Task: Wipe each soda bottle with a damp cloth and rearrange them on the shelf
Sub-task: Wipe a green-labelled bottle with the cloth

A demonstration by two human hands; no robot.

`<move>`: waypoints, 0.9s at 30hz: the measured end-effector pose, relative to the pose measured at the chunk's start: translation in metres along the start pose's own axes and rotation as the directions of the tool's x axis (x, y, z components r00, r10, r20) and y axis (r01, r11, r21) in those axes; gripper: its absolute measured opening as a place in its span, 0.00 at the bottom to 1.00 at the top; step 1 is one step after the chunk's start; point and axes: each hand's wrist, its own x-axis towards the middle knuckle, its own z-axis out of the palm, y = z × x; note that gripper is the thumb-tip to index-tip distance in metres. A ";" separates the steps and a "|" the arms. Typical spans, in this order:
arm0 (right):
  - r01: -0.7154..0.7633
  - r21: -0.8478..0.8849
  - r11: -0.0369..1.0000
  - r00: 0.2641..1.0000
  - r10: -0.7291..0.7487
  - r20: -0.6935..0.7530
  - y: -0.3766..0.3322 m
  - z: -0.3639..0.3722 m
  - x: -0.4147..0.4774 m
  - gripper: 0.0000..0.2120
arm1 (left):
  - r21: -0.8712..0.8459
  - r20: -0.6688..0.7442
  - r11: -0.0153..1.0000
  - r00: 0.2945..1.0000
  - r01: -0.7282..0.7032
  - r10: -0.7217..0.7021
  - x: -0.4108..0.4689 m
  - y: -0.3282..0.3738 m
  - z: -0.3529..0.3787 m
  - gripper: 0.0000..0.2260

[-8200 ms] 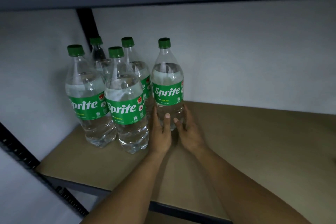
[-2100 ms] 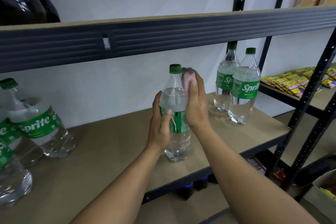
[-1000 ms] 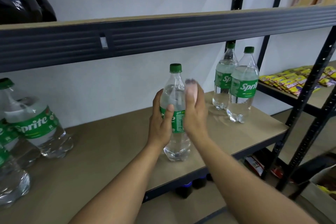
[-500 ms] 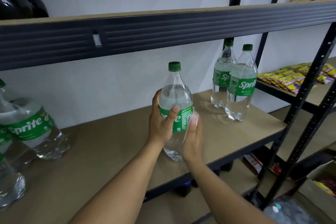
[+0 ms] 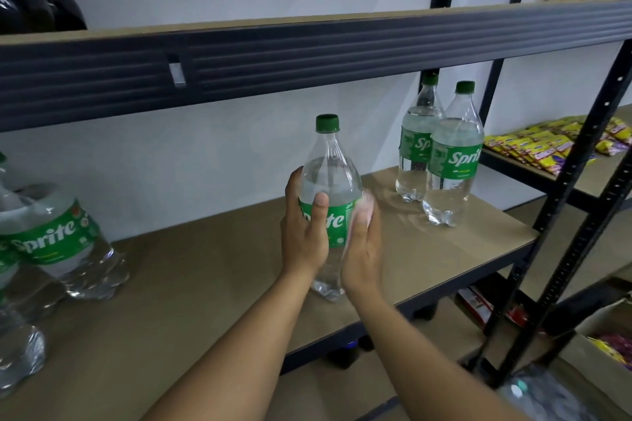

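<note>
A clear Sprite bottle (image 5: 328,174) with a green cap and green label stands upright near the front edge of the brown shelf board (image 5: 205,284). My left hand (image 5: 306,236) grips it around the label, thumb across the front. My right hand (image 5: 364,249) holds a pale cloth (image 5: 364,210) against the bottle's right side at label height; most of the cloth is hidden under my fingers. Two more Sprite bottles (image 5: 453,154) stand together at the right end of the shelf. Several others (image 5: 58,239) are grouped at the far left, partly cut off.
A dark shelf beam (image 5: 307,55) runs close above the bottle caps. Black uprights (image 5: 564,215) stand at the right. Yellow snack packets (image 5: 554,147) lie on the neighbouring shelf. A cardboard box (image 5: 602,345) sits on the floor at lower right.
My right hand with the cloth has slid from the bottle's neck down to the label and lower body. The bottle has turned so the label faces me. My left hand keeps its grip.
</note>
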 end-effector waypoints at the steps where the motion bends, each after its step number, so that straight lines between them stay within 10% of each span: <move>1: -0.056 0.005 0.998 0.998 0.056 0.017 0.013 -0.003 -0.012 0.28 | -0.006 -0.005 1.000 1.000 0.000 0.000 0.000 -0.002 0.000 0.41; 7: -0.070 0.005 0.998 0.993 0.069 0.094 -0.026 -0.006 0.013 0.15 | -0.013 -0.018 1.000 1.000 -0.009 0.008 -0.001 -0.003 0.000 0.45; 14: 0.197 0.028 0.980 0.975 -0.198 0.099 -0.080 0.005 0.068 0.27 | -0.083 0.014 0.996 0.999 0.034 -0.033 -0.001 -0.010 0.004 0.34; 27: -0.054 0.011 0.998 0.993 0.053 0.101 -0.013 -0.008 0.015 0.26 | -0.093 0.152 0.996 0.988 -0.002 0.016 0.014 -0.017 -0.013 0.31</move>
